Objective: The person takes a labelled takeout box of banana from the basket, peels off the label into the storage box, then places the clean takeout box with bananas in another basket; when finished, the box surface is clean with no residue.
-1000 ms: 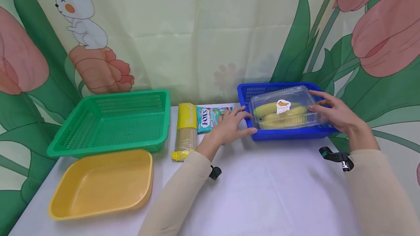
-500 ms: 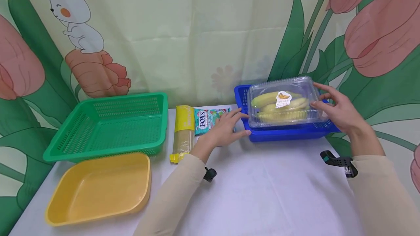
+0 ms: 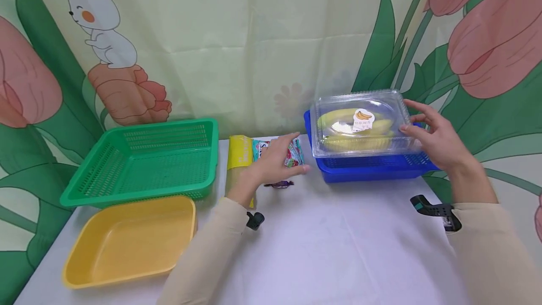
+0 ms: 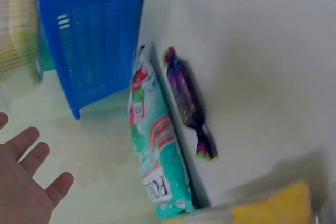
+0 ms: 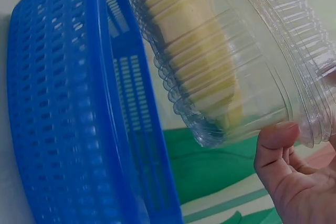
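Note:
In the head view, a clear plastic clamshell box [image 3: 330, 149] holds yellow bananas [image 3: 338, 116] under a banana sticker. My right hand [image 3: 442, 142] pinches the box at its right end; in the right wrist view the thumb lies on the clear wall [image 5: 252, 77]. The box is held above the blue basket [image 3: 368, 173], clear of its near rim. My left hand [image 3: 273, 161] hovers, fingers spread and holding nothing, over a teal FOX'S candy bag [image 3: 295, 155], partly covering it. A purple wrapped candy [image 4: 185, 95] lies beside that bag.
A yellow-wrapped pack of noodle-like sticks [image 3: 239, 152] lies left of the candy bag, partly behind my left wrist. Farther left stand a green basket [image 3: 152, 168] and, in front of it, a yellow basin [image 3: 131, 244]. A printed cloth hangs behind the table.
The banana box has risen out of the blue basket and shifted slightly left in my right hand. My left hand has drawn back leftward from the basket's edge, uncovering the purple candy.

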Demonstrator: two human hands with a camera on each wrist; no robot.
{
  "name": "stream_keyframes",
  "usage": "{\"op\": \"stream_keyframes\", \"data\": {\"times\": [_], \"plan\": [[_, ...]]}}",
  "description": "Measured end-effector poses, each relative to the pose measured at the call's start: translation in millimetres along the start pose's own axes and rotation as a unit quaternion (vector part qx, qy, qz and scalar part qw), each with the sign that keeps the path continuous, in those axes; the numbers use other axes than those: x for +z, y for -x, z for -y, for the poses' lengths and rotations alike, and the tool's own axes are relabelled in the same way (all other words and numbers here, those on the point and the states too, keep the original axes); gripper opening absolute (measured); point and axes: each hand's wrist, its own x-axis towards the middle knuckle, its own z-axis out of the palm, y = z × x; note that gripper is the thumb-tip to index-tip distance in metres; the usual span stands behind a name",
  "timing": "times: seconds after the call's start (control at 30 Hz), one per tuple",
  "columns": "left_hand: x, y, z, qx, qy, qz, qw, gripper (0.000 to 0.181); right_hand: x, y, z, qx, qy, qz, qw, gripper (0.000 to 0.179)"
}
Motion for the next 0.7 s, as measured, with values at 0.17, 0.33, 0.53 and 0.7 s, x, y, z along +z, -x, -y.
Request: {"op": "stream_keyframes", "data": {"times": [0.17, 0.33, 0.53, 0.7], "plan": [[-19.4, 12.5, 5.5, -0.004, -0.003, -0.01, 0.9999, 0.11, 16.7, -4.1, 7.5, -0.023, -0.038, 0.017, 0.9989, 0.066], [-43.7, 32.7, 2.6, -0.014, 0.012, 0.005, 0.9998, 0.118, 35.9, -5.0, 15.4, -0.043, -0.054, 0.035, 0.997, 0.064], [-66.4, 56.7, -3.0, -0.005, 0.052, 0.023, 0.9984, 0.127, 60.4, -1.9, 23.3, -0.063, -0.098, 0.074, 0.9904, 0.063], [-71.9, 66.5, -2.5, 0.028, 0.047, 0.029, 0.998, 0.137, 75.9, -0.6, 25.7, -0.085, -0.105, 0.094, 0.9864, 0.062]]}}
